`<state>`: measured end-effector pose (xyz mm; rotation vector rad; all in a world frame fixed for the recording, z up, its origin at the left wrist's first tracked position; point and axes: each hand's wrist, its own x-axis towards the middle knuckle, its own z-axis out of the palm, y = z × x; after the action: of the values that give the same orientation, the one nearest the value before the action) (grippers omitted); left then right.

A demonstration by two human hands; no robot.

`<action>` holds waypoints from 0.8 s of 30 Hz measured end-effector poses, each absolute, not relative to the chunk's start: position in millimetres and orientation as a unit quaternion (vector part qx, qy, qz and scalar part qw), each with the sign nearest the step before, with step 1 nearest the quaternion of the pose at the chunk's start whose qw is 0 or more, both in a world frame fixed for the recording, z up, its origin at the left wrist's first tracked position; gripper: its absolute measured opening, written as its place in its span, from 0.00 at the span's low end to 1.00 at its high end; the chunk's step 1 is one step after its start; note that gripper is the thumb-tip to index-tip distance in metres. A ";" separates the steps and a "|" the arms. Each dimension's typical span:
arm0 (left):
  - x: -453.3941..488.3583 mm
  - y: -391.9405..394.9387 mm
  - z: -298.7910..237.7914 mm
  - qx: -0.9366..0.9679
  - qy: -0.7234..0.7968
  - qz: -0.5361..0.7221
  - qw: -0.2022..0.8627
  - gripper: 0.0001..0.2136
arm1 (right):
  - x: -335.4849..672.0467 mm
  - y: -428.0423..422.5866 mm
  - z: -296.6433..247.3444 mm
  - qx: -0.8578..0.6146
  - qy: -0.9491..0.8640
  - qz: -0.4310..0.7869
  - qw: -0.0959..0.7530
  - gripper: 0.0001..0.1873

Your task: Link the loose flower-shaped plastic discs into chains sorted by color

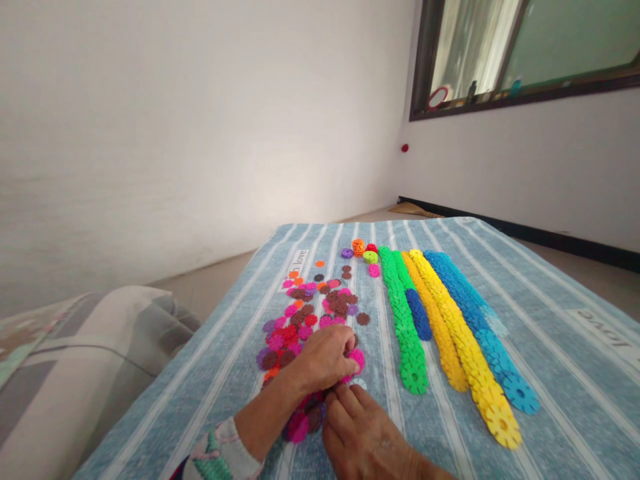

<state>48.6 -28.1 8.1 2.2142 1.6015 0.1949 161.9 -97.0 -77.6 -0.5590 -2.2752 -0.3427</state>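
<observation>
My left hand (324, 357) rests on a loose heap of plastic snowflake discs (310, 313) in pink, red, brown, purple and orange; its fingers are curled and pinch a pink disc (357, 360). My right hand (367, 433) lies just below it, knuckles up, fingertips bent toward the same pink disc; what they hold is hidden. To the right lie long overlapping rows of sorted discs: a green row (404, 317), a short dark blue row (418, 313), yellow rows (463, 340) and a blue row (483, 327).
Everything lies on a blue striped bedsheet (550, 347). A small orange stack (358, 247) and a lime disc (371, 257) sit at the far end. A folded grey quilt (75, 360) lies at left. White walls and a window (525, 47) stand behind.
</observation>
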 end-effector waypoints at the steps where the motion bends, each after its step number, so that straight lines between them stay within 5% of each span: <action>1: 49.3 -28.4 8.0 0.790 0.570 0.079 0.210 0.04 | 161.8 -97.1 -77.5 -0.219 -0.891 -0.132 0.376 0.10; 24: 54.4 -27.1 2.2 0.773 0.512 0.163 0.336 0.06 | 159.1 -94.1 -72.2 -0.220 -0.877 -0.140 0.403 0.05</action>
<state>54.4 -27.1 2.2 2.0158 1.3358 0.4253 159.1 -94.1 -72.2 -0.5566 -2.2155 -0.3532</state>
